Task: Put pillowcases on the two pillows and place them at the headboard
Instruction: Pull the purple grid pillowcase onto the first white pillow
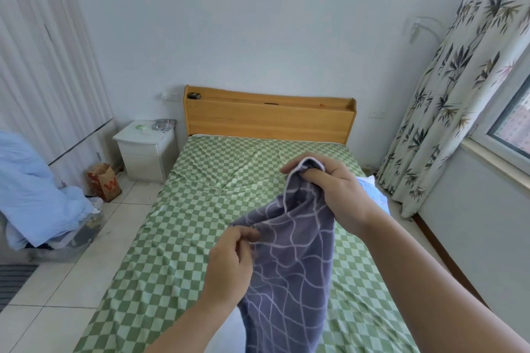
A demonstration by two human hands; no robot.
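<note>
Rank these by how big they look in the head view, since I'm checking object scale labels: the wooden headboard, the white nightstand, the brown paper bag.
Largest to smallest as they appear:
1. Wooden headboard, spanning the bed's width.
2. White nightstand, clearly smaller.
3. Brown paper bag, smallest, though it sits somewhat nearer the camera.

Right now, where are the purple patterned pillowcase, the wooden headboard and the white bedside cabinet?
Purple patterned pillowcase (292,261), head view, middle of the hanging cloth.
Wooden headboard (266,120), head view, front panel.
White bedside cabinet (146,157), head view, drawer front.
</note>
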